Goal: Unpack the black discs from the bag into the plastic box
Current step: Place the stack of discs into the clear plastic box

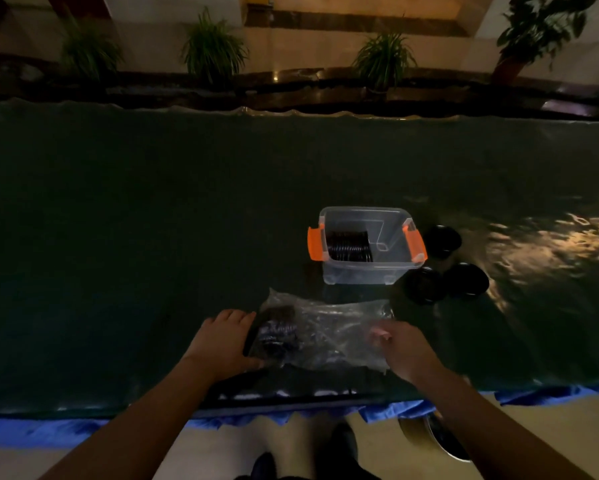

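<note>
A crumpled clear plastic bag (329, 332) lies on the dark table near its front edge. Black discs (275, 336) show through the bag's left end. My left hand (222, 341) rests against that left end, fingers curved around the discs through the plastic. My right hand (400, 348) is at the bag's right end, fingertips pinching or touching the plastic; the grip is blurred. Behind the bag stands a clear plastic box (367, 268) with orange latches. A row of black discs (348, 245) stands on edge in the box's left half.
Three black round lids or bowls (447, 275) lie right of the box. The table (135, 237) is covered in dark green cloth with blue trim along the front edge. Potted plants stand behind the far edge. A metal bowl (440, 438) sits on the floor.
</note>
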The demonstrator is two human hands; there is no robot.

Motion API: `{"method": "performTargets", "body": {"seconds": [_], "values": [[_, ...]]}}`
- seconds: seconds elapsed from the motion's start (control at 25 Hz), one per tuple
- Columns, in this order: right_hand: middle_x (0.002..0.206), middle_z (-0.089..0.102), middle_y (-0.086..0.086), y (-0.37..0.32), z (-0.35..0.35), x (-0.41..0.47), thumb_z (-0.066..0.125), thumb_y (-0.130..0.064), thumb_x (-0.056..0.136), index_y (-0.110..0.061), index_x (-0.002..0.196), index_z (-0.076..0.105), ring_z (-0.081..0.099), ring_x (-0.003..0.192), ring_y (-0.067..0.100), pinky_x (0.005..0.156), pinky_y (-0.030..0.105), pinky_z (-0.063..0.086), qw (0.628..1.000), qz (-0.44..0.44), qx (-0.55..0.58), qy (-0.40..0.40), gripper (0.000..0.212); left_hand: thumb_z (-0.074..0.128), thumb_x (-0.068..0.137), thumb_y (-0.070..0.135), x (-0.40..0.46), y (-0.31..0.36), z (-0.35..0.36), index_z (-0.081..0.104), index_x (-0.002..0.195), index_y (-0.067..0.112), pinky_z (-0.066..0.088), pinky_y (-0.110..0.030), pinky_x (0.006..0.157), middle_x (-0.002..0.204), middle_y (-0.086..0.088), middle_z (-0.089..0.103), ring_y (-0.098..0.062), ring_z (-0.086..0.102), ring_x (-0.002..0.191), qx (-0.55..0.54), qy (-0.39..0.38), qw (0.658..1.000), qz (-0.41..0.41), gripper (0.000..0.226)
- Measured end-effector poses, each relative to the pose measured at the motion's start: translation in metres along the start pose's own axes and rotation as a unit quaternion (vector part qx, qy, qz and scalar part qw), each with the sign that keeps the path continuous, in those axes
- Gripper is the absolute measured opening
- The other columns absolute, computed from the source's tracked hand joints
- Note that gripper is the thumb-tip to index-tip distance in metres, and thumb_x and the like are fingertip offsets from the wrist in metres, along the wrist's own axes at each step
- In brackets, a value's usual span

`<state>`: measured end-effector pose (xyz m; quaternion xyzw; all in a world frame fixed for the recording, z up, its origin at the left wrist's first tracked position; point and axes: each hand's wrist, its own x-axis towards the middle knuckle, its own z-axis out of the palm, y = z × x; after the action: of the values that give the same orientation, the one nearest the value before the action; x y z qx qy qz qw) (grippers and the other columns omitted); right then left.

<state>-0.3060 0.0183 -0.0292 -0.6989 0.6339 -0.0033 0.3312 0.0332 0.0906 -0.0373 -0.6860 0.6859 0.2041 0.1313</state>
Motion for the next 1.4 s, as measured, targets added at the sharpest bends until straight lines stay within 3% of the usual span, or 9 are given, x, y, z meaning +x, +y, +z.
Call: {"method": "performTargets", "body": {"seconds": [0.16, 0.28, 0.36, 0.56, 0.8, 0.92, 1.04, 1.28, 1.4], "values": [[0.113, 0.077, 0.002, -0.018, 0.024, 0.016, 0.070, -0.025, 0.100, -0.022, 0.119, 0.078, 0.072, 0.104, 0.017, 0.093, 0.032, 0.057, 0.991, -0.030, 0.105, -0.083, 0.021, 0.060, 0.086, 0.067, 0.006, 0.012, 0.002, 0.040, 0.147, 0.021, 0.040, -0.044, 0.109, 0.146, -0.005, 0.049, -0.024, 0.044, 0.132, 0.028, 0.008, 0.998, 0.053, 0.079], [0.116, 0.074, -0.005, -0.032, 0.040, 0.027, 0.066, -0.013, 0.100, -0.026, 0.128, 0.072, 0.070, 0.111, 0.010, 0.090, 0.017, 0.053, 0.986, -0.085, 0.109, -0.089, 0.031, 0.059, 0.094, 0.051, 0.008, 0.020, 0.003, 0.049, 0.138, 0.019, 0.042, -0.041, 0.105, 0.137, -0.006, 0.057, -0.024, 0.050, 0.125, 0.016, 0.019, 0.999, 0.040, 0.055], [0.127, 0.072, -0.001, -0.040, 0.048, 0.032, 0.064, -0.007, 0.100, -0.019, 0.135, 0.068, 0.067, 0.118, 0.013, 0.103, 0.028, 0.053, 0.981, -0.070, 0.168, -0.068, 0.037, 0.055, 0.096, 0.044, 0.008, 0.025, 0.003, 0.053, 0.132, 0.017, 0.044, -0.040, 0.102, 0.132, -0.007, 0.060, -0.025, 0.053, 0.120, 0.010, 0.031, 0.999, 0.026, 0.044], [0.086, 0.078, -0.006, -0.059, 0.059, 0.027, 0.081, -0.025, 0.090, -0.031, 0.085, 0.078, 0.072, 0.074, -0.006, 0.064, 0.013, 0.057, 0.953, 0.012, 0.287, -0.098, 0.009, 0.053, 0.098, 0.039, 0.010, 0.037, 0.007, 0.055, 0.127, 0.016, 0.046, -0.040, 0.098, 0.128, -0.009, 0.062, -0.027, 0.056, 0.117, 0.025, 0.039, 0.999, 0.003, 0.038], [0.129, 0.065, -0.007, -0.079, 0.065, 0.027, 0.057, -0.017, 0.104, -0.023, 0.141, 0.064, 0.060, 0.120, 0.010, 0.107, 0.024, 0.044, 0.977, -0.109, 0.171, -0.061, 0.038, 0.051, 0.099, 0.028, 0.010, 0.046, 0.014, 0.057, 0.121, 0.017, 0.049, -0.039, 0.092, 0.121, -0.008, 0.067, -0.026, 0.063, 0.110, 0.043, 0.027, 0.999, -0.003, 0.025], [0.122, 0.065, -0.015, -0.082, 0.070, 0.027, 0.065, -0.033, 0.099, -0.032, 0.132, 0.067, 0.062, 0.114, 0.006, 0.108, 0.029, 0.047, 0.971, -0.077, 0.223, -0.043, 0.033, 0.052, 0.098, 0.025, 0.009, 0.047, 0.017, 0.054, 0.125, 0.019, 0.051, -0.040, 0.089, 0.120, -0.008, 0.068, -0.027, 0.065, 0.108, 0.027, 0.029, 0.999, -0.006, 0.028], [0.108, 0.073, -0.017, -0.082, 0.074, 0.028, 0.070, -0.049, 0.088, -0.040, 0.110, 0.068, 0.068, 0.101, 0.002, 0.090, 0.028, 0.054, 0.962, -0.037, 0.259, -0.074, 0.024, 0.057, 0.096, 0.032, 0.007, 0.046, 0.019, 0.039, 0.142, 0.023, 0.052, -0.041, 0.089, 0.121, -0.009, 0.067, -0.028, 0.065, 0.107, 0.002, 0.028, 1.000, 0.009, 0.050], [0.095, 0.067, -0.012, -0.091, 0.070, 0.028, 0.079, -0.040, 0.087, -0.042, 0.089, 0.058, 0.062, 0.088, 0.002, 0.085, 0.028, 0.053, 0.970, -0.010, 0.229, -0.077, 0.021, 0.054, 0.097, 0.030, 0.009, 0.050, 0.017, 0.023, 0.155, 0.030, 0.052, -0.045, 0.091, 0.124, -0.009, 0.064, -0.029, 0.063, 0.109, 0.008, 0.024, 0.999, 0.036, 0.066], [0.112, 0.072, -0.002, -0.094, 0.070, 0.027, 0.070, -0.048, 0.093, -0.037, 0.107, 0.064, 0.066, 0.096, 0.010, 0.091, 0.034, 0.055, 0.973, 0.010, 0.212, -0.090, 0.019, 0.054, 0.098, 0.033, 0.010, 0.051, 0.018, 0.029, 0.150, 0.030, 0.051, -0.045, 0.092, 0.123, -0.009, 0.062, -0.029, 0.063, 0.109, 0.006, 0.014, 0.999, 0.044, 0.058]]}}
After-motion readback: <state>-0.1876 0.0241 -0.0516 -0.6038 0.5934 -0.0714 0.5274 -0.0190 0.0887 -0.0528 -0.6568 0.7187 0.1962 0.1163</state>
